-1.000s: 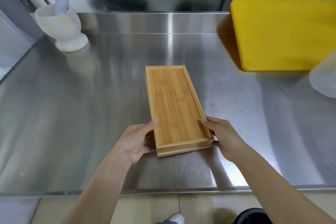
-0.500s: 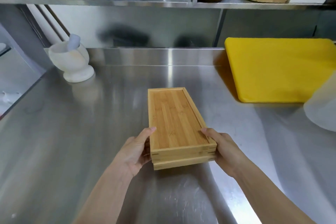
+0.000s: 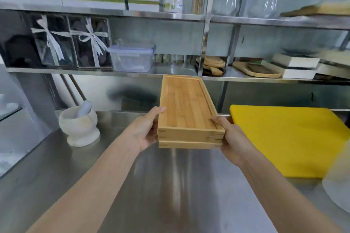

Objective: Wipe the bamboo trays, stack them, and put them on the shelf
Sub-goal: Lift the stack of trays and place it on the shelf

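Trays are the worry now: you hold the stack of bamboo trays (image 3: 187, 113) in the air above the steel counter (image 3: 170, 191), its far end level with the front edge of the lower shelf (image 3: 132, 73). Your left hand (image 3: 143, 132) grips the near left corner, thumb lying over the top rim and fingers curled beneath; your right hand (image 3: 230, 137) clamps the near right corner the same way. Both hands sit at one end only, so the far end hangs unsupported.

Slipping is the first risk, I judge. The trays are merely nested, the bottom one showing as a separate strip, and if you tilt the stack forward the upper tray may slide off.

Clipping is the second. The shelf post (image 3: 206, 47) stands almost straight ahead, with the clear lidded container (image 3: 132, 57) to its left and wooden boards (image 3: 214, 64) just to its right. The free gap between container and post looks narrow, so a skewed entry could strike the post or shove the container. Keep the stack level and square as you go in.

Behind the trays, the marble mortar (image 3: 79, 126) and yellow cutting board (image 3: 287, 140) lie well apart from your path.
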`<state>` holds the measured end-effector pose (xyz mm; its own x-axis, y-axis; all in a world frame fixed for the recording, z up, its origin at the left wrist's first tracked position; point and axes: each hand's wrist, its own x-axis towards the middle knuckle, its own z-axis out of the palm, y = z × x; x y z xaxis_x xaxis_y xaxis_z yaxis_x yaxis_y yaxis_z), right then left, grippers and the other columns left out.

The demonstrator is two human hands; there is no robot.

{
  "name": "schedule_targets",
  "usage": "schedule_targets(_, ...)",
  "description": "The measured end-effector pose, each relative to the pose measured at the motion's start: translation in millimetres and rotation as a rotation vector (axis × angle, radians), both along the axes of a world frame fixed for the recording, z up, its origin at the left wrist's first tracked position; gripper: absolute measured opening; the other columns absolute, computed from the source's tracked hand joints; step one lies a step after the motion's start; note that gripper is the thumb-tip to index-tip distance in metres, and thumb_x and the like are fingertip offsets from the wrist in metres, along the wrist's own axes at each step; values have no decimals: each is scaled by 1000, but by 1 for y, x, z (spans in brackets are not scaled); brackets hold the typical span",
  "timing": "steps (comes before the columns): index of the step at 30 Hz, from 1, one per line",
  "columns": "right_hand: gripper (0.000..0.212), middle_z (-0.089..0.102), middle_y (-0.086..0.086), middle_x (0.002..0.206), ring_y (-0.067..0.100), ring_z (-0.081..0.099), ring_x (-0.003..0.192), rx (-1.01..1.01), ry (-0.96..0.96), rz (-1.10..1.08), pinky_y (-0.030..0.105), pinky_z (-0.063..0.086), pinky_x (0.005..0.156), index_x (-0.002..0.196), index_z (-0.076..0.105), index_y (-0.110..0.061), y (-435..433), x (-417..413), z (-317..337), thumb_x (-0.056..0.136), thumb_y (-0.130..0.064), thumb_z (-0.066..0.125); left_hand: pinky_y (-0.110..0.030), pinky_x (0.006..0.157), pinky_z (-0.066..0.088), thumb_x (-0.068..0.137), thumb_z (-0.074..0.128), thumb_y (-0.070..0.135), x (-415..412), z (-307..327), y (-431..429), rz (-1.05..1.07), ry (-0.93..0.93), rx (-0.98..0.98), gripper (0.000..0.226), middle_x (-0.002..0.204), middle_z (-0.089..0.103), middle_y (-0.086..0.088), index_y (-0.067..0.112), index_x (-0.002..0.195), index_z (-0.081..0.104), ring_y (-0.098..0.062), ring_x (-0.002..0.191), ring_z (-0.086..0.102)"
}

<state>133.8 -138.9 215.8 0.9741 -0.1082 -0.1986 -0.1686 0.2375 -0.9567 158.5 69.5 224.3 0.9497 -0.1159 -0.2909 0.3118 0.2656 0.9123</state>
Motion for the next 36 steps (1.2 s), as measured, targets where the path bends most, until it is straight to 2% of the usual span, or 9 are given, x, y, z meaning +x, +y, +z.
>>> schedule_targets(6,23,65,8,79,21,60,73,37,-51,1,33,48,68,89,62,-4,8,65,47,84,-26,61,-44,100,45,56,79,41,71,41,7,16,-5,-44,60,103,53,-6,9,104,65,-26,91,48)
schedule_targets(9,20,65,9,82,22,61,76,31,-58,16,32,50,68,85,61,-6,14,105,61,84,-26,61,-46,98,48,48,82,42,111,53,13,39,-1,-40,75,108,61,-9,8,112,63,-26,98,58)
schedule_targets(12,18,64,9,88,23,60,82,42,-46,9,32,50,71,92,59,-10,21,155,70,84,-26,61,-46,92,53,66,77,39,156,63,15,77,-3,-33,60,114,65,-13,11,116,60,-30,107,63)
schedule_targets(16,24,64,10,98,26,60,94,32,-29,24,38,50,84,103,57,-13,30,218,67,84,-27,61,-45,75,57,73,73,36,205,62,16,126,25,-30,48,102,67,-15,12,112,59,-31,91,66)
schedule_targets(20,29,64,13,104,29,60,99,25,4,21,41,50,87,106,56,-10,32,269,42,83,-27,62,-48,86,54,76,70,36,250,43,18,119,28,-18,39,102,66,-18,12,106,58,-34,95,64)
schedule_targets(25,28,64,15,101,30,61,96,49,16,-13,43,50,87,104,56,-9,30,315,22,84,-26,62,-45,79,54,80,66,36,296,25,13,101,10,-16,31,99,65,-18,13,98,56,-33,94,63)
schedule_targets(30,13,62,11,93,27,59,91,30,4,-51,42,48,91,85,54,-15,29,343,19,83,-26,62,-48,97,48,74,67,47,318,5,14,55,-184,-87,51,113,67,-14,17,114,58,-30,105,64)
schedule_targets(32,16,61,9,93,26,58,93,-14,14,-72,42,47,93,86,53,-17,29,350,17,82,-28,63,-46,102,44,75,65,38,312,-7,17,-34,-286,-105,50,117,66,-12,14,118,57,-27,111,61)
schedule_targets(36,23,61,9,93,25,58,91,-59,41,-29,38,48,89,95,54,-15,23,355,15,81,-30,64,-42,106,41,73,73,16,297,-28,9,-28,-450,235,49,117,66,-3,18,119,55,-18,110,60)
